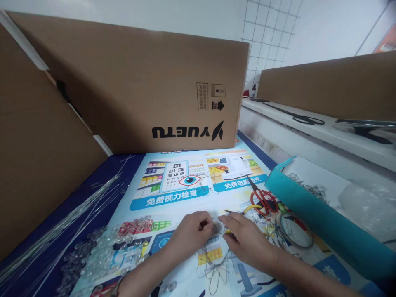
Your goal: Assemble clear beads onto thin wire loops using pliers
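Note:
My left hand (192,231) and my right hand (244,237) meet over a printed poster (173,194) on the table. The left fingers pinch a thin wire piece (215,228) between the two hands. My right hand grips a yellow-handled plier (235,213) whose tip points at that wire. Loops of thin wire (213,268) trail below the hands. A pile of clear glass beads (102,251) lies left of my left hand.
Red-handled scissors (262,198) and a wire coil (295,231) lie right of the hands. A teal tray (321,222) sits at right. Clear rods (62,227) lie at left. Cardboard boxes (139,90) wall the back and left. Black scissors (306,119) rest on a white shelf.

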Demonstrator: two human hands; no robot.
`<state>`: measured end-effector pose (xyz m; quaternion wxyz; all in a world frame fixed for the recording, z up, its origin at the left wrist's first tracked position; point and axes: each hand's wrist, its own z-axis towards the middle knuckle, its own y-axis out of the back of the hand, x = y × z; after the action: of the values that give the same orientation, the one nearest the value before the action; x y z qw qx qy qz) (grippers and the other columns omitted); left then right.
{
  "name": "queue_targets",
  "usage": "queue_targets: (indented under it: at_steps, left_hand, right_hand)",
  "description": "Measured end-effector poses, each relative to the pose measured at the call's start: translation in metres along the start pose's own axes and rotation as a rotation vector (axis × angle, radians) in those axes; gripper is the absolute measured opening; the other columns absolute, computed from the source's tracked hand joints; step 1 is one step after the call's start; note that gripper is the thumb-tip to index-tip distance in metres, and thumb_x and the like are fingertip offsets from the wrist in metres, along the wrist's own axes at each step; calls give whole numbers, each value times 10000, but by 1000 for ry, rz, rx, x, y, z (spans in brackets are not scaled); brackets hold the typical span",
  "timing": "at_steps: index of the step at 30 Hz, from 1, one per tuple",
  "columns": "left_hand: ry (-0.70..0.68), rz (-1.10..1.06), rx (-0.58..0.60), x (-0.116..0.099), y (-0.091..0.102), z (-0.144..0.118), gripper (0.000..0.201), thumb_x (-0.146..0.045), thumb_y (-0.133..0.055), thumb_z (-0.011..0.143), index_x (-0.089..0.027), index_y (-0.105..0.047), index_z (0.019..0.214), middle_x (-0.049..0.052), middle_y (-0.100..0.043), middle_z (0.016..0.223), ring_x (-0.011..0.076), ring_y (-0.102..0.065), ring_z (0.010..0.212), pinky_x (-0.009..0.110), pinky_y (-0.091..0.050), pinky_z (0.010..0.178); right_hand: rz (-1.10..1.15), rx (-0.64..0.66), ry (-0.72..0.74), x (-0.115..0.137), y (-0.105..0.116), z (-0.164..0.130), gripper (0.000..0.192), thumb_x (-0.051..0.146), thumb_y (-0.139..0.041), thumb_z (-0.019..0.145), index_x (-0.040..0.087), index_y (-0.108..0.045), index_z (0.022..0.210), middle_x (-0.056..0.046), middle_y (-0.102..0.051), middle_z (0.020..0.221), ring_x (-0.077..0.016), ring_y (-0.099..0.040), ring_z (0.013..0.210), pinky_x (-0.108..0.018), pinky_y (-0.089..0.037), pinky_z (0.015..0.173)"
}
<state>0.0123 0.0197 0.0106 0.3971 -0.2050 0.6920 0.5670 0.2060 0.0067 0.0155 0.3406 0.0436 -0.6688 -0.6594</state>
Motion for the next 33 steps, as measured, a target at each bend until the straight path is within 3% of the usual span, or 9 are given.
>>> queue_targets:
  at_steps: [7, 16, 33]
  left_hand:
    - [5, -80, -36, -2, -2, -1, 98, -207, -479, 761, -188, -540, 836, -46, -536, 643, 97, -444, 529, 191, -320, 498]
    - [-8, -179, -75, 0, -3, -3, 62, -198, -507, 765, -169, -548, 729, -41, -517, 611, 91, -410, 538, 192, -314, 501]
    - [24, -532, 21, -1, 1, -2, 96, -215, -573, 762, -147, -531, 710, -31, -486, 634, 86, -395, 569, 210, -315, 540]
  right_hand:
    - [13, 1, 14, -1, -1, 0, 432, 182, -489, 803, 198, -513, 1234, -101, -566, 1151, -209, -519, 1059, -335, -421, 922]
    - [29, -21, 40, -3, -1, 0, 429, 160, -485, 793, 186, -523, 1220, -97, -574, 1126, -208, -520, 1044, -335, -426, 918]
    - [60, -7, -17, -4, 1, 2, 443, 178, -489, 793, 172, -538, 1234, -93, -583, 1152, -216, -526, 1067, -319, -414, 938]
